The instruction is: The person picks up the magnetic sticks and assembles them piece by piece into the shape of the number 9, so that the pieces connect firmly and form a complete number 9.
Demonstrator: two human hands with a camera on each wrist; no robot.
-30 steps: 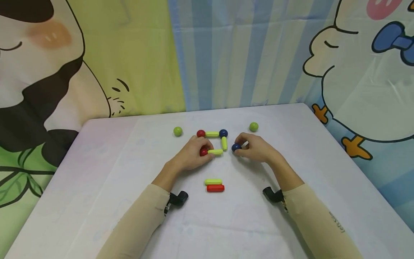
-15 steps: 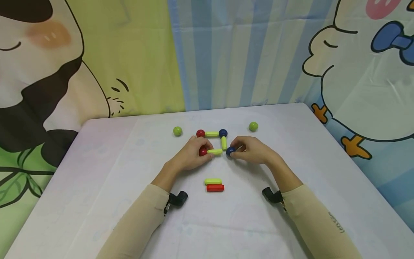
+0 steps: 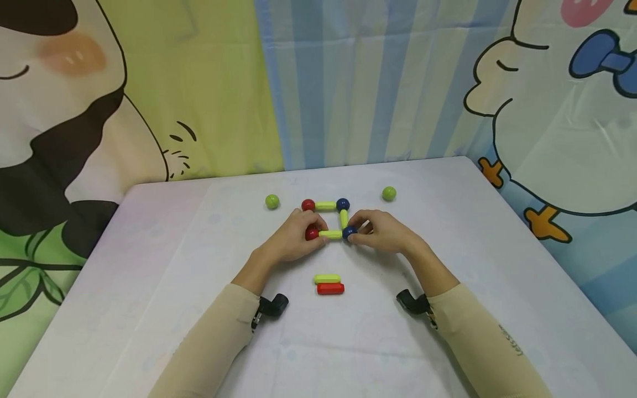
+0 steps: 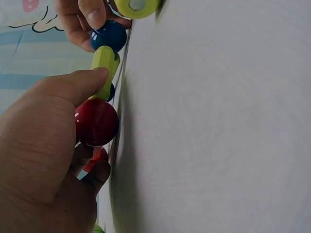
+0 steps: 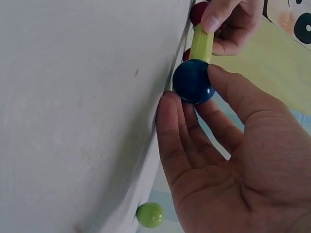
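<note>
White table; coloured balls and rods on it

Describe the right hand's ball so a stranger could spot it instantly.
On the white table, find the small frame of balls and sticks. At its near right corner, the right hand pinches a dark blue ball. The left hand holds a red ball; the other blue ball sits farther back.

Forearms angled inward; left hand and right hand near each other, fingers curved
</note>
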